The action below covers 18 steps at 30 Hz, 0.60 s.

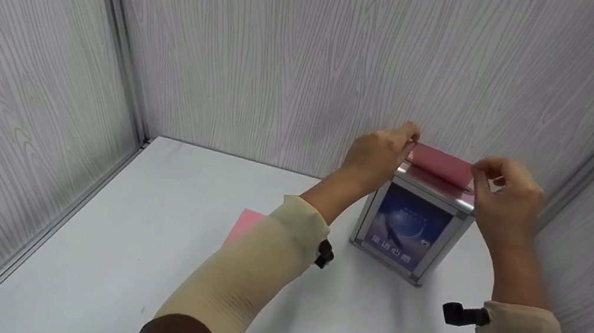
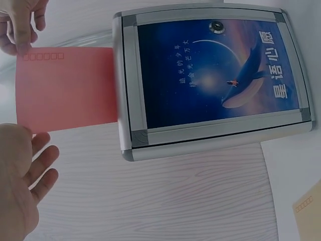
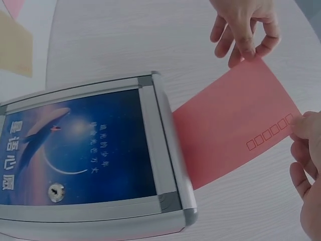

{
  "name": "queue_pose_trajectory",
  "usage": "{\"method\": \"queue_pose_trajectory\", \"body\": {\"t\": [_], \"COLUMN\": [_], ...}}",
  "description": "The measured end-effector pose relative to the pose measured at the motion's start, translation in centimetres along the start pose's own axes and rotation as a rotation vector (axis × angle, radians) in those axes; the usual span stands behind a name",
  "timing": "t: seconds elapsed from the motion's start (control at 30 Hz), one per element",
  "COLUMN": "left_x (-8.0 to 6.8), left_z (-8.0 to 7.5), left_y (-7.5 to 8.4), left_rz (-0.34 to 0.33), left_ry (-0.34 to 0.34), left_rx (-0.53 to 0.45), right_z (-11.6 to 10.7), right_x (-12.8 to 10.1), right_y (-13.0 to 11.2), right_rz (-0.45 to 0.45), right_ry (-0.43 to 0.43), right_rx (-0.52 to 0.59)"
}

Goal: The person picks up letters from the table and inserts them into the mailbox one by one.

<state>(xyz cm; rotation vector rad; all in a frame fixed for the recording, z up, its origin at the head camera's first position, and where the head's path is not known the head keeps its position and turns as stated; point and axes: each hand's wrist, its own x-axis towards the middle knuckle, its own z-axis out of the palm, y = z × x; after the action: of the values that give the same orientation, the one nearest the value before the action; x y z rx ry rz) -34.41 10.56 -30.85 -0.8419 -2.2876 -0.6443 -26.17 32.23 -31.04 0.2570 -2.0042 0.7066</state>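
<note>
Soft, cool light is coming from out of view, leaving the grained walls (image 1: 270, 37) greyish while the white counter (image 1: 187, 185) is showing brighter. Faint, blurry-edged shadows are stretching across the counter before the box (image 1: 411, 226). Both wrist views are looking hazy — lens distortion is bowing the box's edges.

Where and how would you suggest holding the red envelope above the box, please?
The red envelope is probably best pinched at its upper corners, from either side, as the left hand and right hand do: it is thin and rises from the box, those corners clear of it.
</note>
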Motion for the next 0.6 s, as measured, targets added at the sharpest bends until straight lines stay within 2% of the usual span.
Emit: {"method": "queue_pose_trajectory", "body": {"t": [0.13, 0.27, 0.43, 0.5, 0.6], "left_x": [-0.4, -0.9, -1.7, -1.9, -2.1], "left_z": [0.8, 1.6, 2.6, 2.9, 3.1], "left_y": [-0.6, -0.9, -1.5, -1.6, -1.8], "left_rz": [-0.046, -0.067, -0.093, -0.110, -0.135], "left_ry": [-0.030, -0.039, -0.048, -0.077, -0.157], "left_rx": [-0.008, 0.020, -0.001, -0.017, -0.036], "right_z": [1.0, 1.8, 2.7, 3.0, 3.3], "right_x": [-0.5, -1.2, -2.2, -2.4, -2.6], "right_y": [0.9, 1.9, 2.7, 3.0, 3.4], "right_rz": [0.077, 0.151, 0.212, 0.226, 0.222], "right_ry": [-0.069, -0.140, -0.208, -0.222, -0.230], "right_rx": [-0.022, -0.070, -0.103, -0.104, -0.118]}}
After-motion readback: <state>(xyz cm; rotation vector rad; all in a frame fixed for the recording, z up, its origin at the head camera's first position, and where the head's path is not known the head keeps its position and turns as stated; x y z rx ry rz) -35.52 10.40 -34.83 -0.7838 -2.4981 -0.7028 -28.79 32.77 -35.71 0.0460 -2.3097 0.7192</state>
